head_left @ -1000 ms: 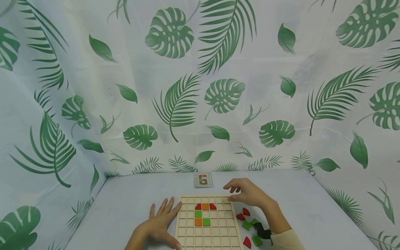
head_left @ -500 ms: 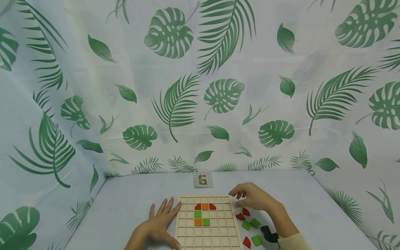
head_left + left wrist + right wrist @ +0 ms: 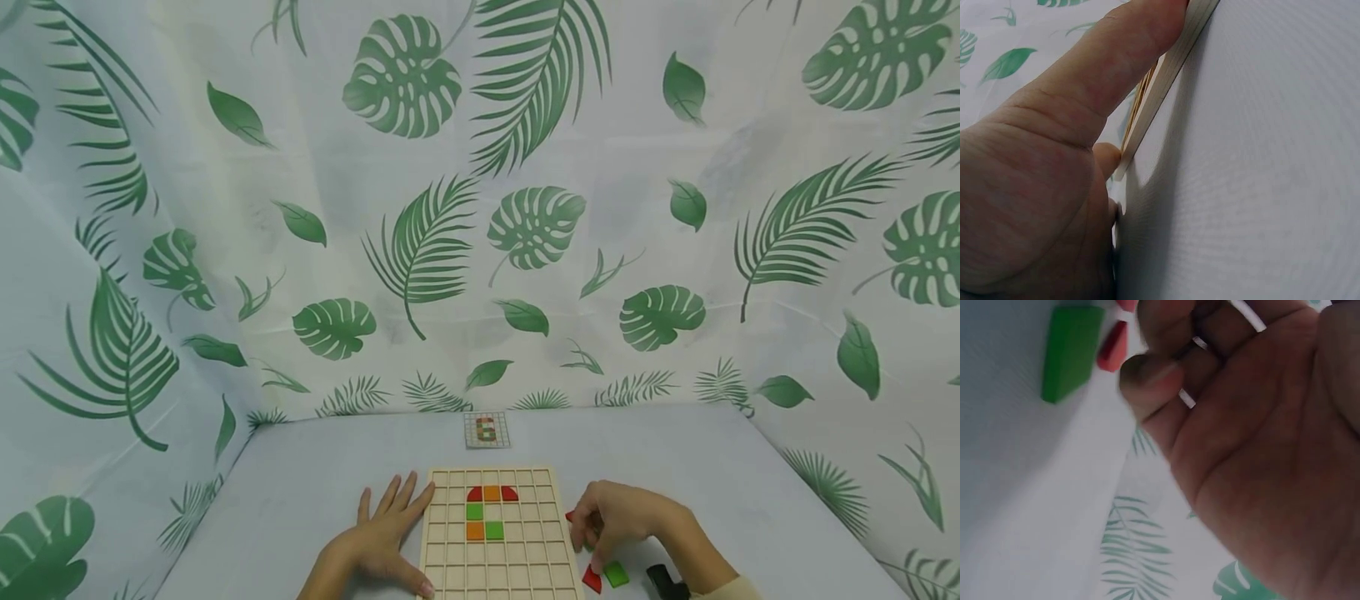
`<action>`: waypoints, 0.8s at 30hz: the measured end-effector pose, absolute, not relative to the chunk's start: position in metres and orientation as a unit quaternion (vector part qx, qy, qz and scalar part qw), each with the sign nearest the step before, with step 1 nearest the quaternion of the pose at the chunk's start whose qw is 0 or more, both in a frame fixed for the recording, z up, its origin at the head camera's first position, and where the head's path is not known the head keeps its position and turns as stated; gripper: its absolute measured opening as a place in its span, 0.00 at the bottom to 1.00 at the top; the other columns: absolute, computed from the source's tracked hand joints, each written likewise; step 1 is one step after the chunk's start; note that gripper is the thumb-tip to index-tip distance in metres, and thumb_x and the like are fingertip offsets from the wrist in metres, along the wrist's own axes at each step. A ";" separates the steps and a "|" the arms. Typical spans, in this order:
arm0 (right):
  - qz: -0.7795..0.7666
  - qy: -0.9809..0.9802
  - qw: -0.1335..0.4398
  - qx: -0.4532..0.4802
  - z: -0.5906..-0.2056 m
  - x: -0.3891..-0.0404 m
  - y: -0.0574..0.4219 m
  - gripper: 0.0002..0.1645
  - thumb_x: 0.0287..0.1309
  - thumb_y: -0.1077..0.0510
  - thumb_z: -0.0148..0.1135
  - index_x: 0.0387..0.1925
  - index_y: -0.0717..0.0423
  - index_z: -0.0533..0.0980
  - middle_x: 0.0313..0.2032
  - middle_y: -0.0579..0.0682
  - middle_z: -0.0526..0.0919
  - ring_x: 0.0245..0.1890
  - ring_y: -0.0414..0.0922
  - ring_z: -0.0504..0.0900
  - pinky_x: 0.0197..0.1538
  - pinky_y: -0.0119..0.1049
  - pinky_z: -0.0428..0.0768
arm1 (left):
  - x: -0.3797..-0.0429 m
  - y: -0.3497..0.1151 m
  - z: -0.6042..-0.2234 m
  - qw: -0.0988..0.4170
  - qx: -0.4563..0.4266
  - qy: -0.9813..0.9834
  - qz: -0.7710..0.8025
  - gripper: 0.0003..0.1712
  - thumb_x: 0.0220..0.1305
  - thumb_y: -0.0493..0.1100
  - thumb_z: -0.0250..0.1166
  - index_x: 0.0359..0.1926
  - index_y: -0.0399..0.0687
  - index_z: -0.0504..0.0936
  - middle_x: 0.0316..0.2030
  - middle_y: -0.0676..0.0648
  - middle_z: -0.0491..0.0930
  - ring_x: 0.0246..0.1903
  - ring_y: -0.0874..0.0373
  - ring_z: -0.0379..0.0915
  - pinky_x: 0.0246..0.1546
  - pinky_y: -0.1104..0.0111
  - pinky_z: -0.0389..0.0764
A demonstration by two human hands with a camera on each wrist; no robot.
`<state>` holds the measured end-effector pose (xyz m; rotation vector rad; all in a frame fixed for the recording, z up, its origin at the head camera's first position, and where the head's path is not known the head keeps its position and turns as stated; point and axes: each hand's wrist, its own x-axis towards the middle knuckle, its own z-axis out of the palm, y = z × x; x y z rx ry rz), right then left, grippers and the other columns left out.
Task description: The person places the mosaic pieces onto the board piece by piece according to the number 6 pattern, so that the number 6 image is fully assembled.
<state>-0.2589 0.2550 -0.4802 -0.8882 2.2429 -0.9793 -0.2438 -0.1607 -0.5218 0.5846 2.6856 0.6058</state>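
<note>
My left hand (image 3: 382,537) lies with fingers spread along the left side of a wooden grid board (image 3: 540,575). In the left wrist view, its thumb (image 3: 1129,56) touches the board's edge (image 3: 1166,81). Beyond the board's right side, my right hand (image 3: 626,517) is low over loose tiles, fingers bent, thumb and index finger apart. The thumb tip overlaps a red quarter-round tile (image 3: 592,580); a green square tile (image 3: 617,574) lies beside it. Other tiles are hidden under this hand. In the right wrist view, a green tile (image 3: 1072,353) and a red tile (image 3: 1114,347) lie beyond the curled fingers.
On the board sit two red quarter-round tiles, one of them a red corner tile (image 3: 510,494), with orange tiles (image 3: 476,531) and green tiles (image 3: 494,530). Behind it lies a pattern card (image 3: 487,431). A leaf-print curtain (image 3: 450,250) surrounds the table (image 3: 315,475).
My right hand has moved from the board's upper right corner down and toward me, over the loose tiles. The left hand and the tiles on the board have stayed in place.
</note>
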 end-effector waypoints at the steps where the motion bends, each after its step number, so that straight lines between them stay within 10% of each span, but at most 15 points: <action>1: -0.352 0.837 0.269 -0.320 -0.481 -0.258 0.253 0.12 0.41 0.62 0.85 0.29 0.54 0.87 0.21 0.43 0.81 0.22 0.31 0.74 0.26 0.25 0.72 | -0.243 -0.161 -0.521 0.162 0.203 0.942 0.210 0.82 0.32 0.79 0.80 0.84 0.59 0.49 0.84 0.38 0.38 0.82 0.32 0.27 0.69 0.23 0.24; 24: -0.218 0.915 0.215 -0.263 -0.476 -0.238 0.231 0.19 0.34 0.64 0.86 0.17 0.45 0.80 0.16 0.37 0.80 0.17 0.33 0.72 0.22 0.28 0.71 | -0.246 -0.160 -0.526 0.165 0.199 0.941 0.216 0.82 0.31 0.80 0.79 0.84 0.60 0.50 0.84 0.38 0.38 0.82 0.33 0.27 0.69 0.23 0.23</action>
